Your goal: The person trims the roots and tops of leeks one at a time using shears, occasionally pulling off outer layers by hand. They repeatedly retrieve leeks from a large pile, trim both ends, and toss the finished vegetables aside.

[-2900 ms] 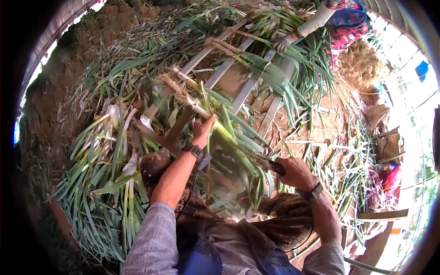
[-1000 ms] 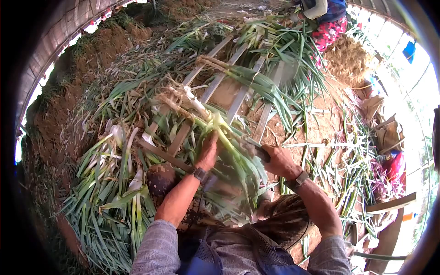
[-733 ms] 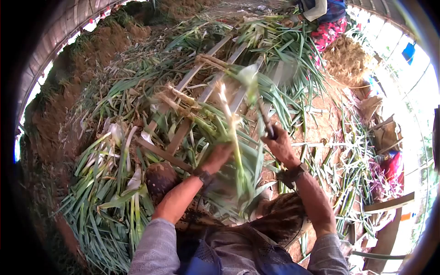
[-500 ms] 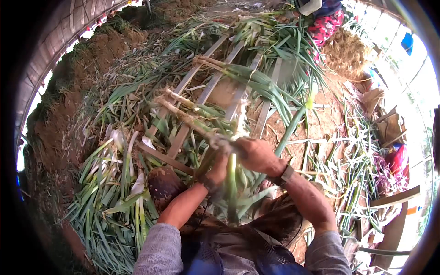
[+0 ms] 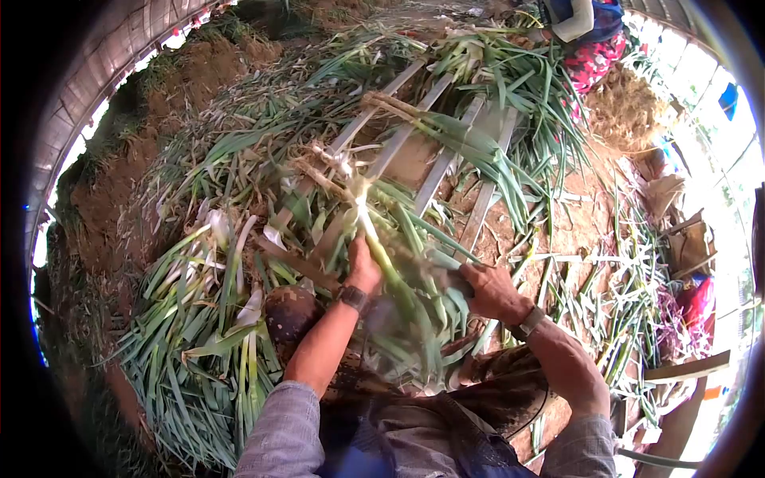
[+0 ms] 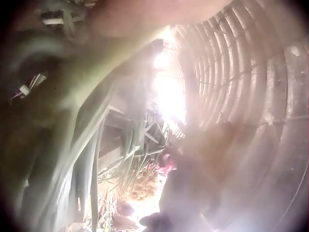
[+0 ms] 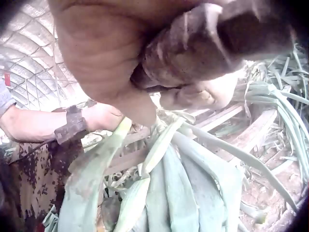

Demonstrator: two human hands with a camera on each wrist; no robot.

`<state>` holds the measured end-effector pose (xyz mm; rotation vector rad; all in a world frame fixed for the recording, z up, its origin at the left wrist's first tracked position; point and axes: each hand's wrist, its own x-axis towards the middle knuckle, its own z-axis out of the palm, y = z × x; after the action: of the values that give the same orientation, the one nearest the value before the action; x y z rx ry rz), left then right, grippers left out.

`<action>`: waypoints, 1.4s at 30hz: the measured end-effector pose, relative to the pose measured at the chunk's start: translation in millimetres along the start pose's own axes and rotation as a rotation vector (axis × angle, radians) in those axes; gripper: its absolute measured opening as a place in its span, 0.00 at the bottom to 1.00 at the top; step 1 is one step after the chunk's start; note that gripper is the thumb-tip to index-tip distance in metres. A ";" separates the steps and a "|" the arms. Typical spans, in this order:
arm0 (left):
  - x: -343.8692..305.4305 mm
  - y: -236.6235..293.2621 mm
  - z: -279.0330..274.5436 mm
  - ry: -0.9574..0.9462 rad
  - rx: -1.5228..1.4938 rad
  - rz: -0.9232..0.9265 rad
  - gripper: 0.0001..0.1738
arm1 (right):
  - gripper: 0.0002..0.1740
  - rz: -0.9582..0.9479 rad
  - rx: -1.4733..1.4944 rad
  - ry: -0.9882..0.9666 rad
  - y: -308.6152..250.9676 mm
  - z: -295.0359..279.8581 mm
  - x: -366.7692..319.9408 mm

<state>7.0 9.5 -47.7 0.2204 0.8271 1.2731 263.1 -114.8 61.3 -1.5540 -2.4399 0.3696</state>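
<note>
My left hand (image 5: 364, 267) grips a leek (image 5: 386, 267) around its pale shank, the white root end pointing up and away and the green leaves hanging toward my knees. In the left wrist view the leek's stalk (image 6: 116, 58) lies close under blurred fingers. To the right of the leaves, my right hand (image 5: 492, 291) is curled round the dark handle of what looks like a knife; its blade is blurred in the head view. The right wrist view shows the handle (image 7: 188, 48) wrapped in worn tape, with several broad leek leaves (image 7: 178, 188) fanned out below it.
Wooden slats (image 5: 483, 205) slope away in front, with whole leeks (image 5: 470, 147) lying across them. A heap of leeks (image 5: 199, 342) lies at my left. Cut leaves (image 5: 613, 295) litter the ground at right. Another person (image 5: 594, 32) is at the upper right.
My right hand swung up and out with a pale scrap at the blade, came in against the left hand, and now stands apart to the right. My left hand keeps holding leek.
</note>
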 end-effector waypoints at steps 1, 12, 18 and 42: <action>1.7 -1.3 1.1 -0.004 -0.003 0.000 0.15 | 0.14 -0.138 0.003 0.095 8.6 8.5 -0.9; -10.6 22.7 2.4 -0.118 0.219 0.121 0.18 | 0.15 0.038 0.140 0.102 -5.3 4.8 17.8; -16.6 28.4 5.6 -0.209 0.087 0.102 0.17 | 0.13 0.028 0.152 0.114 -14.1 0.1 19.7; -31.2 27.8 13.0 -0.237 0.043 0.044 0.27 | 0.15 0.049 0.238 0.227 -34.3 -19.3 39.7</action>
<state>-7.2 -6.2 -9.5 0.4180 0.6491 1.2436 223.6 -90.9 92.9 -1.4691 -2.1065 0.4472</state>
